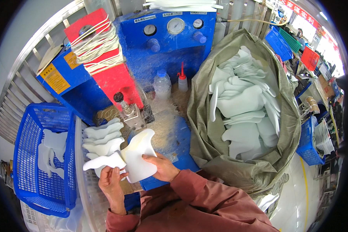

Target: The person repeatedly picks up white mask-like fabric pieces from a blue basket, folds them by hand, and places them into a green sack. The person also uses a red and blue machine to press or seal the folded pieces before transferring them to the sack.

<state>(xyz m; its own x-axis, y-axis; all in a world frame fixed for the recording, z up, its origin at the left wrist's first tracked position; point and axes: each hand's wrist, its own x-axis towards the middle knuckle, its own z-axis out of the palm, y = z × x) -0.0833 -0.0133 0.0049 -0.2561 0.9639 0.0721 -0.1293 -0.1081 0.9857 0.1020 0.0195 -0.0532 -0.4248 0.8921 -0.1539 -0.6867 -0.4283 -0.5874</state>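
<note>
My right hand (164, 167) grips a broad, curved white foam piece (139, 158) by its right edge, with the thumb on top. A yellowish band marks the upper part of this piece. At its left, my left hand (113, 185) is closed with the fingertips at the lower edge of a narrower white foam piece (103, 161). The two pieces meet or overlap between my hands. Just beyond my left hand lies a row of stacked white foam pieces (104, 133). Ahead of my hands stands a red machine arm (112, 83) wound with pale cord, with a metal fitting (133, 116) at its foot.
A blue machine cabinet (166, 42) with gauges stands behind. A clear bottle (162, 85) and a red-tipped squeeze bottle (182, 82) stand on its dusty bed. On the right, an olive sack (199, 116) holds many foam pieces; on the left, a blue basket (71, 162) holds several.
</note>
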